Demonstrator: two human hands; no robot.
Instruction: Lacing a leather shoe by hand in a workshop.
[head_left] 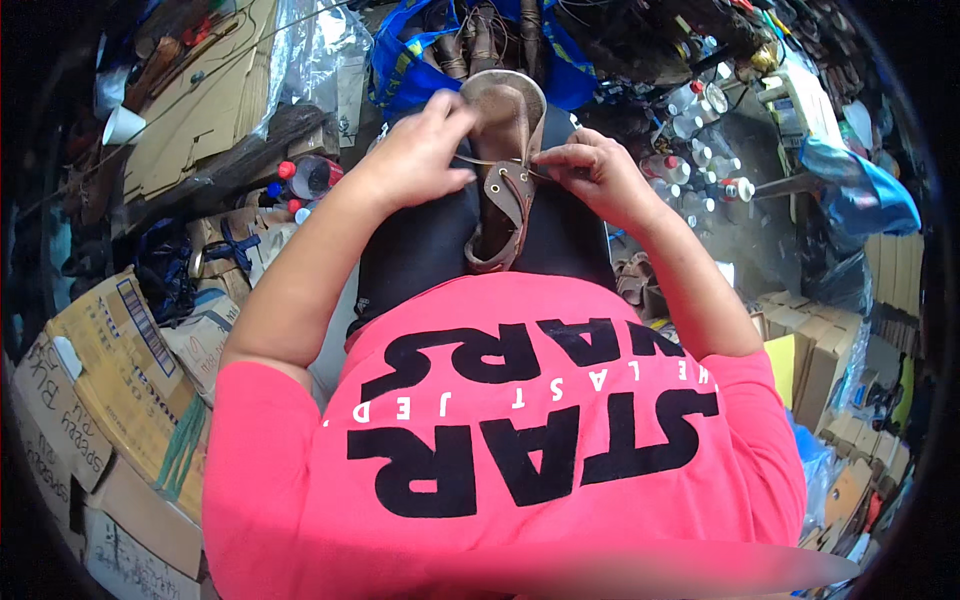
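The right grip [598, 176] pinches the lace [517, 188] of a brown shoe [506, 200], the left grip [425, 152] alongside.

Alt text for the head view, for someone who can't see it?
A person's left hand and right hand flank a brown lace-up shoe over their lap, the right pinching its lace. They wear a pink T-shirt; cardboard sheets and plastic bottles lie around.

bright light falls on the shirt [540, 450]; glare streaks the plastic [320, 50] far left; left hand [425, 145] slightly blurred; edges bend into black.
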